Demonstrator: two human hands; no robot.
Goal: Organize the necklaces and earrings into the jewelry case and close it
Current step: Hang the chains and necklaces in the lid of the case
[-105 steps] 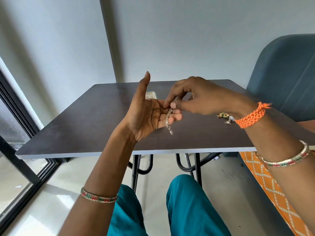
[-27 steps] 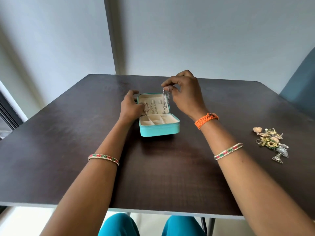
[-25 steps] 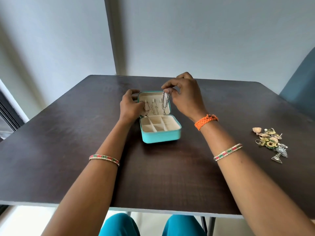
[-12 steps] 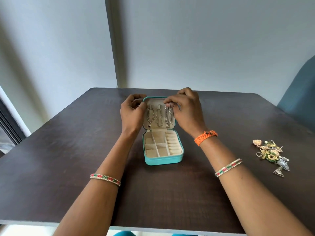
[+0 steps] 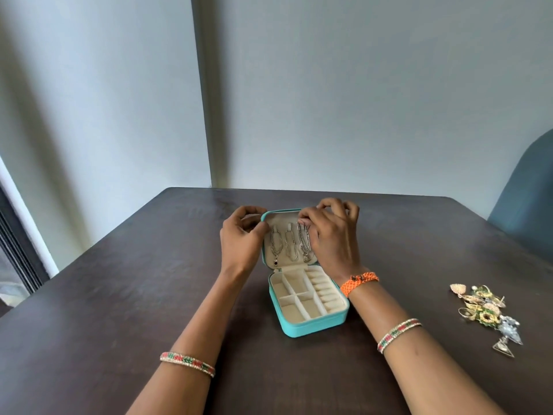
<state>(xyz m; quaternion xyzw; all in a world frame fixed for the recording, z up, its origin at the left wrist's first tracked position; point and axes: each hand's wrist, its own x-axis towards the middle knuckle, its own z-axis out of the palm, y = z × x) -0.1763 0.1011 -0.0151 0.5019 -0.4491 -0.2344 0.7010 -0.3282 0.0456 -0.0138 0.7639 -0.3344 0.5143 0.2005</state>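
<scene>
The small turquoise jewelry case (image 5: 308,298) with a cream lining stands open at the middle of the dark brown counter (image 5: 119,295), three silver chain necklaces (image 5: 288,245) hanging in its raised lid. The right hand (image 5: 332,238) has its fingers (image 5: 305,218) pinching the top of the rightmost necklace, while the left hand (image 5: 239,238), fingers curled, holds the lid's left edge. A pile of gold and silver earrings (image 5: 487,316) lies well apart to the right.

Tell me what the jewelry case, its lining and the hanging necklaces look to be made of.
Jewelry case: turquoise, smooth matte shell, probably faux leather.
Lining: cream, soft and unreflective, likely velvet or suede-like fabric.
Necklaces: silvery chain links that glint, apparently metal.
</scene>
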